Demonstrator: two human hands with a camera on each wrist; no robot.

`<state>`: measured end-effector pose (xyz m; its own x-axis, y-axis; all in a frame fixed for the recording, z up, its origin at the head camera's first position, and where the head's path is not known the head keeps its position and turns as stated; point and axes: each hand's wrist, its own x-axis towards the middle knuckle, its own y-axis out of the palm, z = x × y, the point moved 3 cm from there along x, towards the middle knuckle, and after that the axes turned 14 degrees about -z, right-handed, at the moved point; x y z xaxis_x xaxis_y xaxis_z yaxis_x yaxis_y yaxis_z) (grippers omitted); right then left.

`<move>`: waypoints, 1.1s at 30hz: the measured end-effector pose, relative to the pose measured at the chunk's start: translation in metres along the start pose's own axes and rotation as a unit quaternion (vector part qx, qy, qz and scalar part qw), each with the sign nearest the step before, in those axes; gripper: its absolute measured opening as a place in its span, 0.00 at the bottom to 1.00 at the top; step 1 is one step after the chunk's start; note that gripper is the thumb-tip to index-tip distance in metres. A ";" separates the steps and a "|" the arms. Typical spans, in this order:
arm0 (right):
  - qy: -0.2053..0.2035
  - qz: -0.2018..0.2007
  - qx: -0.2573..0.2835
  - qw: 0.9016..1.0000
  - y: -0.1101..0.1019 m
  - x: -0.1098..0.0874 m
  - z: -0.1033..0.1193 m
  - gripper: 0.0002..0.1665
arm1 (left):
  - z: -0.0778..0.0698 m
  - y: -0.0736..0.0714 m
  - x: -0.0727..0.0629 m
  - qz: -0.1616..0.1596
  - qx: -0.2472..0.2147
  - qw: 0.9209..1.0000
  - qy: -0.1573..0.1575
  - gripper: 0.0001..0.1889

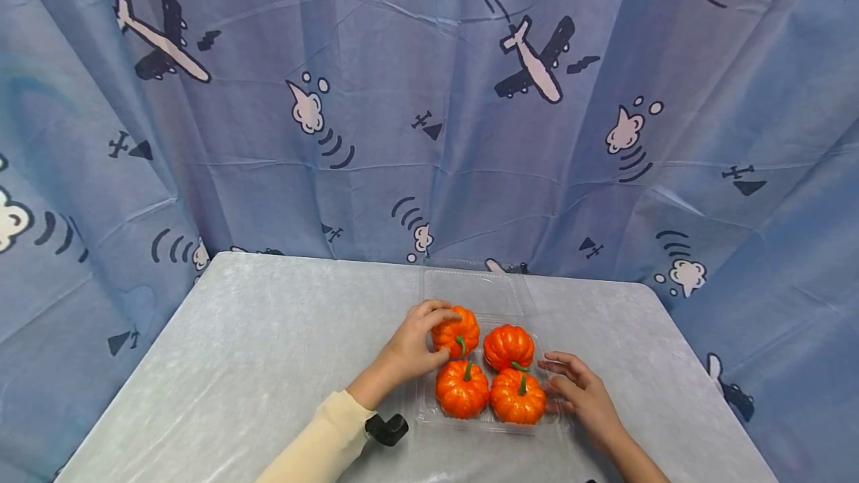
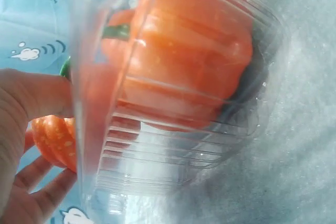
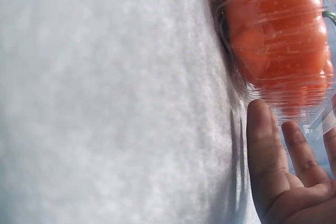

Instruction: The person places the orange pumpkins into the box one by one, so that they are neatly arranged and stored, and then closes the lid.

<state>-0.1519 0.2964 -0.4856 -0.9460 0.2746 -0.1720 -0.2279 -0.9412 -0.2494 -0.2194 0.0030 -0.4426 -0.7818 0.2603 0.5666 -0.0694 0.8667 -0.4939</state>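
Small orange pumpkins with green stems sit in a clear plastic clamshell box. My left hand holds the back-left pumpkin, fingers over its far side and thumb at its near side. In the left wrist view that pumpkin shows between thumb and fingers, partly behind the box wall. At the box's right side is my right hand, fingers loosely bent, holding nothing. Its fingertips are right at the ribbed wall beside the front-right pumpkin. The front-left pumpkin and back-right pumpkin complete the group.
Behind the pumpkins, the box's transparent lid lies folded back toward the table's far edge. A pale grey cloth covers the table. A blue curtain with airplane prints hangs close behind it. A black wrist device sits at the left sleeve.
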 end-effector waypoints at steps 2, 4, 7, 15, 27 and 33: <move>0.001 -0.001 -0.001 1.000 0.000 0.000 -0.001 0.27 | 0.000 0.001 0.000 0.008 0.000 1.000 -0.001 0.26; 0.002 -0.002 -0.002 1.000 0.000 0.000 0.000 0.27 | 0.000 0.001 -0.001 0.014 0.001 1.000 0.003 0.27; 0.003 -0.003 -0.005 1.000 0.000 0.000 0.000 0.27 | 0.000 0.002 -0.001 0.019 0.010 1.000 0.011 0.28; 0.005 -0.004 -0.008 1.000 0.000 0.001 -0.001 0.27 | -0.002 0.004 -0.001 0.024 0.044 0.998 0.031 0.33; 0.003 -0.005 0.002 1.000 0.000 0.001 0.001 0.26 | -0.001 0.004 -0.001 0.025 0.046 0.998 0.028 0.28; 0.007 -0.005 0.002 1.000 0.000 0.002 0.000 0.26 | 0.001 0.004 0.001 -0.002 0.040 0.999 0.018 0.22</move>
<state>-0.1532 0.2972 -0.4861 -0.9406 0.2865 -0.1824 -0.2379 -0.9391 -0.2481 -0.2205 0.0061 -0.4443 -0.7588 0.2741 0.5908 -0.1220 0.8313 -0.5423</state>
